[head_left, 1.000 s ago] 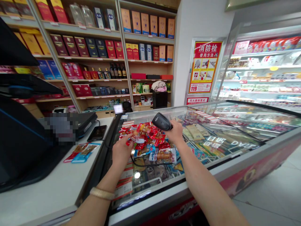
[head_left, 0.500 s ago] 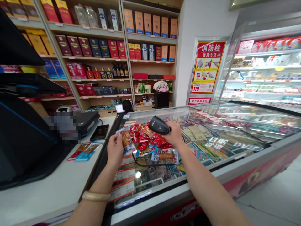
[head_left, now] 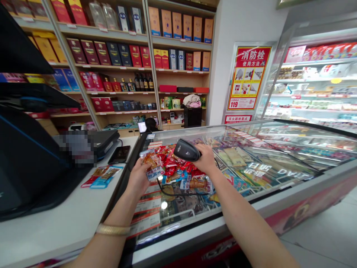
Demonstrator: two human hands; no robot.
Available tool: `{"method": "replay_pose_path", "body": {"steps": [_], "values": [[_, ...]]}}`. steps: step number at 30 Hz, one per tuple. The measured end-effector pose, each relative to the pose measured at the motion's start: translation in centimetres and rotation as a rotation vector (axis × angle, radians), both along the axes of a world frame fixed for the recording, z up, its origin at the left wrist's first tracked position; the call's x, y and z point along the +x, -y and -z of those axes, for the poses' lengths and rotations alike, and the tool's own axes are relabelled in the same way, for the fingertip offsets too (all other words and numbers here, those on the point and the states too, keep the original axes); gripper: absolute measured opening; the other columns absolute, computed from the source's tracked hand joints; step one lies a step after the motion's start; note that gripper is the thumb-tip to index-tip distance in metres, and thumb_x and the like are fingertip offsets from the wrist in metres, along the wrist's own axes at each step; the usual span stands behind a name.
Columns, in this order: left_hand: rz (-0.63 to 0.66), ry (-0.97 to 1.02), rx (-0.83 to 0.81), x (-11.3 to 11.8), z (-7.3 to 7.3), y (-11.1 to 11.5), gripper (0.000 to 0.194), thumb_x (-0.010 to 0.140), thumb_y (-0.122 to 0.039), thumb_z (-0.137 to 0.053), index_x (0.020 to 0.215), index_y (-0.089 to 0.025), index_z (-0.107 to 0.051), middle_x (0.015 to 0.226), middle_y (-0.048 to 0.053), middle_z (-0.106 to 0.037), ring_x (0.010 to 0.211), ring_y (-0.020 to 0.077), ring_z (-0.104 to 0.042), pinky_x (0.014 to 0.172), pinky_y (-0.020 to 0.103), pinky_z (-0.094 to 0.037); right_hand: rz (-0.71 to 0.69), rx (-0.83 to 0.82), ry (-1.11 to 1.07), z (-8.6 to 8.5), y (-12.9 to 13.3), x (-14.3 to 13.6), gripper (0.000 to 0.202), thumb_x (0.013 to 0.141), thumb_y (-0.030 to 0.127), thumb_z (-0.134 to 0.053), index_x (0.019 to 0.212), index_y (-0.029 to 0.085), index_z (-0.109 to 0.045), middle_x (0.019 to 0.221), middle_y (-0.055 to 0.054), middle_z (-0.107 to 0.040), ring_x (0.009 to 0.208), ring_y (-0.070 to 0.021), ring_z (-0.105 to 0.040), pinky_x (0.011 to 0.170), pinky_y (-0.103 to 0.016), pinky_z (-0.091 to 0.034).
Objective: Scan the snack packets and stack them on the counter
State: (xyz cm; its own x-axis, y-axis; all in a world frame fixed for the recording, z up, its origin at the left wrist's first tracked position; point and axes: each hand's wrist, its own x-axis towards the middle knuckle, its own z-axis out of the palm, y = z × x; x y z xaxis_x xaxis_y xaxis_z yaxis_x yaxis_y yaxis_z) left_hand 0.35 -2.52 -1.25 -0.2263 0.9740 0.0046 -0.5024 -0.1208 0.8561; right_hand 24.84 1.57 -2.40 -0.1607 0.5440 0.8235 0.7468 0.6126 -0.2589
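My right hand [head_left: 205, 159] is wrapped round a black barcode scanner [head_left: 186, 150], its head pointing left. In my left hand [head_left: 139, 177] is a clear snack packet [head_left: 153, 166] with brown food inside and white-and-blue print, gripped at its left edge. The scanner's head is just to the right of this packet, apart from it. Beneath and between both hands lies a pile of red snack packets [head_left: 170, 162] on the freezer's glass top. Another clear snack packet [head_left: 196, 184] lies at the near side of the pile, close to the black scanner cable [head_left: 178, 195].
The glass-topped freezer [head_left: 281, 220] stretches right. On the white counter [head_left: 69, 219] at left are red and blue packets [head_left: 103, 177], a phone [head_left: 119, 155] and a black checkout machine [head_left: 25, 160]. Shelves of boxed bottles [head_left: 119, 56] stand behind, with a person's dark head [head_left: 151, 124] low before them.
My left hand has turned the clear packet, so its printed face now shows more and tilts toward the scanner. The scanner has shifted slightly left.
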Motion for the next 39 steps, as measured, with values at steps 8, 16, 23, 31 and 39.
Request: {"method": "replay_pose_path", "body": {"steps": [8,16,23,31,39], "values": [[0.081,0.07,-0.012,-0.4,-0.5,0.2,0.023,0.087,-0.011,-0.049,0.104,-0.013,-0.064,0.082,0.009,-0.073,0.074,0.0217,-0.071,0.07,0.039,-0.06,-0.016,-0.004,0.005,0.1,-0.1,0.1,0.018,0.072,0.032,-0.066,0.086,0.02,-0.069,0.076,-0.005,-0.066,0.075,-0.0218,-0.059,0.07,-0.031,-0.035],[0.076,0.129,-0.088,-0.8,-0.7,0.1,0.008,0.089,-0.015,-0.055,0.089,-0.013,-0.063,0.07,0.004,-0.068,0.055,0.0156,-0.064,0.051,0.027,-0.055,-0.006,-0.002,0.02,0.2,0.0,0.1,0.02,0.068,0.028,-0.066,0.086,0.02,-0.069,0.075,-0.004,-0.066,0.076,-0.0218,-0.059,0.07,-0.031,-0.034],[0.378,0.539,-0.053,-2.8,0.1,-0.1,0.02,0.095,-0.009,-0.037,0.081,-0.017,-0.048,0.058,-0.005,-0.045,0.036,0.0032,-0.04,0.035,0.013,-0.028,-0.026,0.022,0.016,0.2,0.1,-0.1,0.019,0.07,0.032,-0.066,0.084,0.02,-0.069,0.075,-0.004,-0.066,0.074,-0.022,-0.059,0.069,-0.032,-0.035],[0.576,0.721,0.016,-4.1,0.6,0.3,0.022,0.098,-0.007,-0.03,0.087,-0.019,-0.045,0.053,-0.008,-0.037,0.03,0.0002,-0.033,0.033,0.011,-0.021,-0.113,0.057,0.03,-0.2,0.8,-0.7,0.02,0.07,0.033,-0.065,0.084,0.019,-0.068,0.078,-0.006,-0.067,0.076,-0.022,-0.059,0.072,-0.033,-0.035],[0.53,0.189,-0.039,-2.0,0.7,0.1,0.027,0.093,-0.02,-0.044,0.065,-0.019,-0.044,0.048,-0.005,-0.036,0.031,0.0058,-0.033,0.03,0.016,-0.025,-0.267,-0.063,0.193,-0.9,2.4,-2.4,0.022,0.068,0.029,-0.066,0.089,0.021,-0.069,0.08,-0.003,-0.069,0.079,-0.0199,-0.06,0.074,-0.032,-0.033]]}}
